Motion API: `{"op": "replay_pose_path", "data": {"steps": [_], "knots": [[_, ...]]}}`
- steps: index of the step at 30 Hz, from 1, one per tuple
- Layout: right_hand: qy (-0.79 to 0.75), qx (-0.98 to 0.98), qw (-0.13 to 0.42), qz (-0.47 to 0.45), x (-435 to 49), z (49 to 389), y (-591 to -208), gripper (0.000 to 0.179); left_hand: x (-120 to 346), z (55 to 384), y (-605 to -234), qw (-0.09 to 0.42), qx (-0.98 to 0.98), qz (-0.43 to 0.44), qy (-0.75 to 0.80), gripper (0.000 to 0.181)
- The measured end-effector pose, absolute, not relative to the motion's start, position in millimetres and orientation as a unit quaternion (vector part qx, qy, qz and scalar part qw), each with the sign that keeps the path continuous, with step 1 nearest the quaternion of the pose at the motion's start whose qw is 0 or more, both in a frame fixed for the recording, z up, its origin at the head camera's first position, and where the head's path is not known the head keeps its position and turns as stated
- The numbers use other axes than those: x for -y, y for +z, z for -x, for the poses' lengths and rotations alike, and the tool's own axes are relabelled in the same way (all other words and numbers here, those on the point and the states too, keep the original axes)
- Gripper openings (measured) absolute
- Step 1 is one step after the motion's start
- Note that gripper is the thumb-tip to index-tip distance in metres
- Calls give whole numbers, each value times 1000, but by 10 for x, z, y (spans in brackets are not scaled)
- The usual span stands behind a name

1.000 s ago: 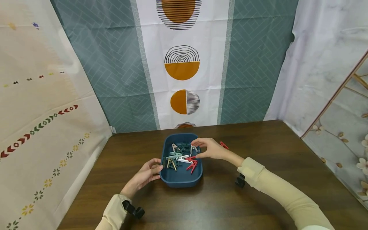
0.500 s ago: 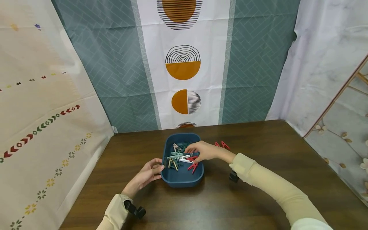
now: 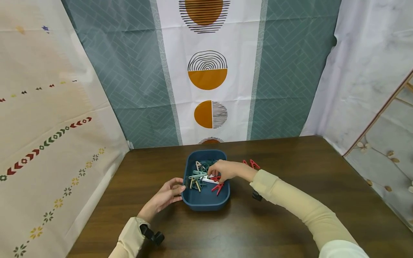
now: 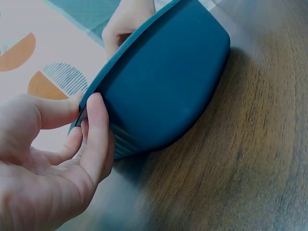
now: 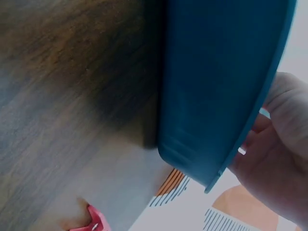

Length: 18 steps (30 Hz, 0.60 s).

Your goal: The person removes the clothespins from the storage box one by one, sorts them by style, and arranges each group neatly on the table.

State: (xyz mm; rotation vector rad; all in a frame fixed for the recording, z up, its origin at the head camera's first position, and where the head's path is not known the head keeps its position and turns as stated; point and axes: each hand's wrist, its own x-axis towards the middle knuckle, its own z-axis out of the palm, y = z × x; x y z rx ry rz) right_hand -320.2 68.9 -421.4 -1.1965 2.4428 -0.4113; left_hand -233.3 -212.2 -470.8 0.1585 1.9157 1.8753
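Note:
A dark blue plastic bin (image 3: pixel 205 206) stands on the table with clothespins inside. My left hand (image 3: pixel 166 196) pinches its left rim, thumb on top and fingers against the outer wall (image 4: pixel 163 86). My right hand (image 3: pixel 227 169) reaches over the right rim, fingers bent down among the clothespins. Around those fingers lie a white clothespin (image 3: pixel 209 180), a teal one (image 3: pixel 197 175) and a red one (image 3: pixel 217 188). The bin wall covers most of the fingertips in the right wrist view, so I cannot tell whether they hold anything.
Two red clothespins (image 3: pixel 254 164) lie on the dark wooden table (image 3: pixel 280 161) behind the right forearm. Inside the bin are also a pale pink clothespin (image 3: pixel 198 165), yellowish ones (image 3: pixel 198 185) and thin green loops (image 3: pixel 204 167). Patterned cloth (image 3: pixel 135 71) hangs behind the table.
My right hand has moved from the right rim inward and down among the clothespins. A second red clothespin on the table has come into sight behind it. The left hand keeps its grip.

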Motion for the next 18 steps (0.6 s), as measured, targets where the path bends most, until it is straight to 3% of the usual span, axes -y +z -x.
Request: {"op": "replay_pose_path", "data": {"steps": [11,18], "knots": [[-85,-894,154,412,-581,3159,-4276,40,2122,2341,-4708,227,-692,-57,682,53],[-94,-895,159,407,-477,3098,-4333,42,2125,2321,-4695,228,-695,-53,680,58]]}}
